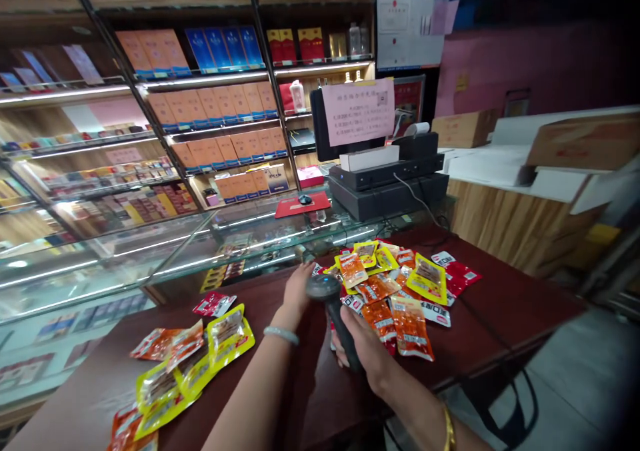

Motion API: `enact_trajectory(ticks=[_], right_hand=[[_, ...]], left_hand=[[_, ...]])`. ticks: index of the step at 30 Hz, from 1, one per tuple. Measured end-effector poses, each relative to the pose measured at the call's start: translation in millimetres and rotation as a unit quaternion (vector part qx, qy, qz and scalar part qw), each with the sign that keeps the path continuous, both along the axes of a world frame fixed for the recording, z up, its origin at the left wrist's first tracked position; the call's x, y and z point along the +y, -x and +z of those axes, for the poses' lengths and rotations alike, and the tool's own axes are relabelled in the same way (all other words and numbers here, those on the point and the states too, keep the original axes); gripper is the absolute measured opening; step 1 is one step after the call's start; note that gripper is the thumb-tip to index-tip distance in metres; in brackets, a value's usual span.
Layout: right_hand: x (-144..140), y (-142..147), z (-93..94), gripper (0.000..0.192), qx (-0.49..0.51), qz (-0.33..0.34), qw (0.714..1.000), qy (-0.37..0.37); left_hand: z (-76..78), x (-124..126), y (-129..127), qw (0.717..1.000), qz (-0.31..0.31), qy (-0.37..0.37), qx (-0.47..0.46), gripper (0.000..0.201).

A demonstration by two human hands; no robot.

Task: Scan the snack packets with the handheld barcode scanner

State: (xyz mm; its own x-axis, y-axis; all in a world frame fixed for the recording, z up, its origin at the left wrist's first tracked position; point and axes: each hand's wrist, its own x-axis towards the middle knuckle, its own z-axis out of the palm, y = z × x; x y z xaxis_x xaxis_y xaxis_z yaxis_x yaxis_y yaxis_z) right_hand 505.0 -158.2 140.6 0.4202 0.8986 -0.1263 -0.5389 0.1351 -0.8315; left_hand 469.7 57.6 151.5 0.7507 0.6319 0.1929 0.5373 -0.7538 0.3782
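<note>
Two piles of snack packets lie on a dark red counter [500, 304]; the right hand [367, 351] is clamped around a black barcode scanner [333, 311] held just above the right-hand pile [400, 291], while the left hand [299, 286], fingers together, reaches into that pile's near edge. Yellow and orange packets [190, 364] sit well apart at left.

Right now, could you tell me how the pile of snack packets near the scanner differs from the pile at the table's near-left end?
The far pile of orange, yellow and red snack packets lies beside the left hand and the black handheld scanner in the right hand; the near-left pile of mostly yellow packets lies away from both hands. The far pile holds more red and orange packets. Both rest on the dark red table.
</note>
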Motion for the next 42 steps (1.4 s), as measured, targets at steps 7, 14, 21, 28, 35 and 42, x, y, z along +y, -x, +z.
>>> enact_trajectory(ticks=[7,14,21,28,35,42], right_hand=[[-13,-27,-7.0,0.067,0.019,-0.038,0.999,0.018],[-15,-20,-13.3,0.065,0.020,-0.036,0.999,0.019],[-20,4,-16.6,0.066,0.011,-0.012,1.000,0.019],[-32,23,-18.8,0.064,0.018,0.011,0.999,0.025],[-38,34,-14.2,0.065,0.012,0.018,1.000,0.015],[-32,44,-4.6,0.065,-0.010,0.030,0.999,-0.001]], left_hand=[[-11.8,20,-22,0.988,-0.046,0.006,0.147,0.056],[-22.8,15,45,0.988,0.007,-0.036,0.150,0.061],[-13.2,-14,88,0.978,0.092,-0.091,0.164,0.042],[-10.7,-21,105,0.975,0.133,-0.009,0.180,0.059],[-8.3,-39,112,0.976,0.183,0.052,0.104,0.051],[-16.8,-46,129,0.970,0.186,0.146,-0.060,0.029]])
